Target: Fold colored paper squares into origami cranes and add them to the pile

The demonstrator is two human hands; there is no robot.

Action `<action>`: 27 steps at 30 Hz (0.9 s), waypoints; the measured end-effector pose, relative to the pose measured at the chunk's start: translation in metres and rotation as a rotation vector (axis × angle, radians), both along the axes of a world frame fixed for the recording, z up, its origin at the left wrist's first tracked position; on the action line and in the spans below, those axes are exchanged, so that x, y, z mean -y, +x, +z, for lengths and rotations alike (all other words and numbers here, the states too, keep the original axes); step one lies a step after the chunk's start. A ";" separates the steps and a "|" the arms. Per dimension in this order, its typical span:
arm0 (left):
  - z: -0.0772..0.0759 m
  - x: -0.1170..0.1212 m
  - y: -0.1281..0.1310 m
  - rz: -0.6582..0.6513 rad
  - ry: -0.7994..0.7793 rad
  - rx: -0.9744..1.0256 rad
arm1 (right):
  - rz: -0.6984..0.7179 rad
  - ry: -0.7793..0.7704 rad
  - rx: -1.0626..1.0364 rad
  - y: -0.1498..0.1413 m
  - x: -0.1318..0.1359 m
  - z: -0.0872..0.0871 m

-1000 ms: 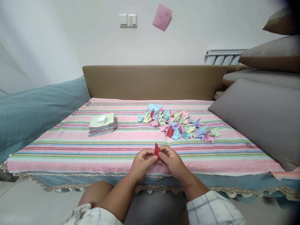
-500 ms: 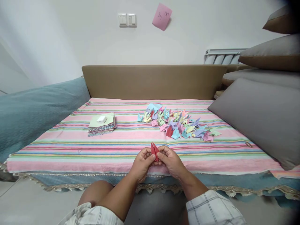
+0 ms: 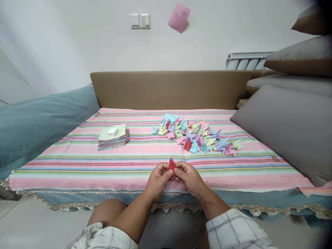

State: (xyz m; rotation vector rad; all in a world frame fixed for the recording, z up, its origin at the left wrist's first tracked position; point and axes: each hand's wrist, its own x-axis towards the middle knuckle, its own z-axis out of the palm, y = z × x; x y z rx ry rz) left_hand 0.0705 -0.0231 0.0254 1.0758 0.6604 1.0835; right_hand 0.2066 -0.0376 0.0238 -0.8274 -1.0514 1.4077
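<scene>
two hands meet over the near edge of the bed, and between them stands a small red folded paper [image 3: 171, 165]. its long axis runs upright, the pointed tip aimed up and a little away from the person, toward the wall. its lower half is hidden behind the fingertips, and the folds are too small to make out. the left hand [image 3: 157, 180] pinches the paper's left side, thumb and forefinger pressed together on it, the other fingers curled in. the right hand [image 3: 189, 177] pinches the right side the same way, fingers bent close, knuckles up. both forearms rise from the bottom of the view, cut off by checked sleeves [image 3: 233, 230].

beyond the hands lies the striped bedcover [image 3: 77, 166]. farther back and to the right sits a heap of folded paper cranes [image 3: 194, 135] in pastel colours. well apart to the left rests a stack of square paper sheets [image 3: 113, 138] with a small white block [image 3: 113, 131] on top.
</scene>
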 end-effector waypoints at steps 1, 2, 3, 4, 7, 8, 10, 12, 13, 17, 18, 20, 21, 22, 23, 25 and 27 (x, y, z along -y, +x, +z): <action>0.000 0.000 0.001 0.015 0.004 -0.001 | 0.005 -0.013 -0.023 0.000 0.000 0.000; 0.001 0.001 0.001 0.031 0.007 0.003 | 0.017 -0.030 -0.054 -0.001 0.001 0.001; 0.001 0.002 0.002 0.044 0.008 0.011 | 0.032 -0.051 -0.093 -0.001 0.002 0.001; 0.002 0.002 0.002 0.053 0.010 0.022 | 0.048 -0.074 -0.132 -0.001 0.002 0.002; 0.005 0.004 0.003 0.058 0.004 0.041 | 0.074 -0.120 -0.195 -0.001 0.003 0.005; 0.005 0.004 0.003 0.053 -0.001 0.039 | 0.070 -0.128 -0.192 -0.001 0.003 0.005; 0.006 0.004 0.003 0.051 -0.014 0.030 | 0.049 -0.136 -0.168 -0.002 0.003 0.004; 0.006 0.003 0.002 0.045 -0.018 0.014 | 0.020 -0.125 -0.136 -0.002 0.002 0.003; 0.006 0.003 0.002 0.042 -0.017 0.007 | 0.007 -0.110 -0.116 -0.002 0.001 0.002; 0.004 0.001 0.001 0.045 -0.006 -0.020 | -0.040 -0.026 -0.023 -0.003 0.001 0.001; 0.003 0.000 0.001 0.053 -0.002 -0.025 | -0.055 -0.017 0.002 -0.003 0.001 0.001; 0.001 0.000 0.001 0.063 0.004 -0.035 | -0.077 -0.019 0.045 -0.003 0.001 0.001; 0.001 0.000 0.001 0.062 0.006 -0.039 | -0.083 -0.029 0.054 -0.003 0.001 0.002; 0.001 0.001 0.002 0.058 0.006 -0.044 | -0.083 -0.042 0.052 -0.003 0.002 0.002; 0.001 0.001 0.002 0.055 0.005 -0.047 | -0.079 -0.061 0.034 -0.003 0.002 0.002; 0.001 0.002 0.003 0.056 0.000 -0.049 | -0.053 -0.108 -0.037 -0.003 0.002 0.002; 0.002 0.003 0.004 0.071 -0.008 -0.045 | -0.019 -0.152 -0.124 -0.003 0.002 0.003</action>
